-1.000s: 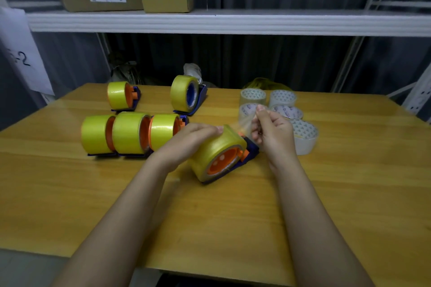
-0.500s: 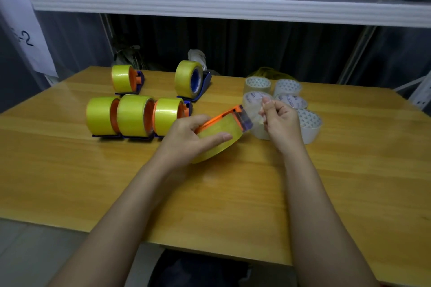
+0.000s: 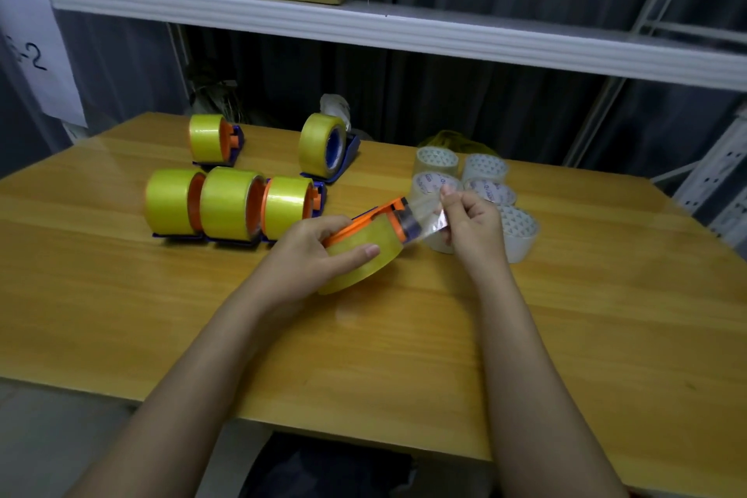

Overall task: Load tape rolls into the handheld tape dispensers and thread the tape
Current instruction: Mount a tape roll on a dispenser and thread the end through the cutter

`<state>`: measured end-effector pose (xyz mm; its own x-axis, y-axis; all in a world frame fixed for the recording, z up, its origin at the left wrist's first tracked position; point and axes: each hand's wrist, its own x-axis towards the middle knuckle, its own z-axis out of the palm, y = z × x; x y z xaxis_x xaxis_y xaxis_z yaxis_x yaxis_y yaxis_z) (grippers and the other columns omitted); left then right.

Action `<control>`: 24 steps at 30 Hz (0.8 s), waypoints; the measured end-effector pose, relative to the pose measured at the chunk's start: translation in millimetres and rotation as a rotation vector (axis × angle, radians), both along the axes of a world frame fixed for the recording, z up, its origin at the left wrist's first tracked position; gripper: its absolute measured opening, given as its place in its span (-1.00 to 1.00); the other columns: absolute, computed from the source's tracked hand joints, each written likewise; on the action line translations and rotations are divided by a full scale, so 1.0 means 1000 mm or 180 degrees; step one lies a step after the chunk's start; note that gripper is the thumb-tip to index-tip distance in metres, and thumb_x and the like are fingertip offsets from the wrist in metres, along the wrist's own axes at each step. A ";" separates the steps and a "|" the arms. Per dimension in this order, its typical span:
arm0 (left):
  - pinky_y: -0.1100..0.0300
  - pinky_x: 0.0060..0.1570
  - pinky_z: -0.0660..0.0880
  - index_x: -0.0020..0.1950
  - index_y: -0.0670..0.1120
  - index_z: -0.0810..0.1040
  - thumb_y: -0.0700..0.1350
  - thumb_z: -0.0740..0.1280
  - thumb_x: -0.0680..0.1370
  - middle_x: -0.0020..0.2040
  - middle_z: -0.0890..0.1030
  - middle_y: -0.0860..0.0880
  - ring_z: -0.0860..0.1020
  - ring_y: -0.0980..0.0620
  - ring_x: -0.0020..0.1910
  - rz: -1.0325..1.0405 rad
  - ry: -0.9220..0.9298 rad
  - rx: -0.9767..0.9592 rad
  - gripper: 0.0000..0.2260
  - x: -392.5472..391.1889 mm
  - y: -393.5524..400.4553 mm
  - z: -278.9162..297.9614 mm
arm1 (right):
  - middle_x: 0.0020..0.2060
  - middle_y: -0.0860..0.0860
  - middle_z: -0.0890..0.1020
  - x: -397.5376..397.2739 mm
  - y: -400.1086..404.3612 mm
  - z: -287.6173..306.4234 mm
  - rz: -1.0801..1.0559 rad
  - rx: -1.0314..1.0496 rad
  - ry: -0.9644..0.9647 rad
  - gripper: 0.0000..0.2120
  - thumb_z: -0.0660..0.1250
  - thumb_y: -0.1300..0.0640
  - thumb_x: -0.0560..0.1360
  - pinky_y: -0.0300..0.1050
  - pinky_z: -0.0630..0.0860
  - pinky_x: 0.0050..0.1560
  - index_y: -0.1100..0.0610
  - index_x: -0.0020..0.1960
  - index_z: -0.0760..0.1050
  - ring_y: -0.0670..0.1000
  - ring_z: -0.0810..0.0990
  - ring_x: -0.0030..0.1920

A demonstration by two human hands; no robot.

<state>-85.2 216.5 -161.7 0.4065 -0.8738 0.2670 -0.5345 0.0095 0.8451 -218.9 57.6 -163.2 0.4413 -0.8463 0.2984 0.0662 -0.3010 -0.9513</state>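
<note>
I see the left hand (image 3: 311, 251) gripping the orange dispenser with its yellow tape roll (image 3: 364, 251), while the right hand (image 3: 473, 226) just beside pinches the clear tape end (image 3: 428, 214).

A wooden table (image 3: 161, 319) carries everything, and a row of three loaded dispensers (image 3: 230, 203) with yellow tape rolls standing side by side serves as the landmark on its left half. Behind that row, toward the table's far edge, stand two more loaded dispensers apart from each other: one with an orange hub (image 3: 212, 138) behind the row's left part, and one with a blue hub (image 3: 326, 146) behind its right end. To the right of the row, a cluster of clear tape rolls (image 3: 483, 184) sits close together on the tabletop.
</note>
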 end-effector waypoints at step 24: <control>0.14 -0.25 0.53 -0.07 0.00 0.59 0.15 0.39 0.36 -0.19 0.61 -0.03 0.57 0.07 -0.23 -0.0269 -0.0179 0.0285 -0.73 -0.006 0.028 0.005 | -0.27 0.08 0.67 -0.053 0.041 0.011 0.0927 0.1806 -0.0452 -0.86 0.28 0.20 0.55 -0.22 0.63 -0.15 0.20 -0.14 0.57 -0.02 0.66 -0.21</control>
<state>-91.3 244.8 -156.4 0.3171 -0.9256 0.2066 -0.5816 -0.0177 0.8133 -272.3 98.7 -151.9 0.6655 -0.7413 -0.0871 0.2059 0.2945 -0.9332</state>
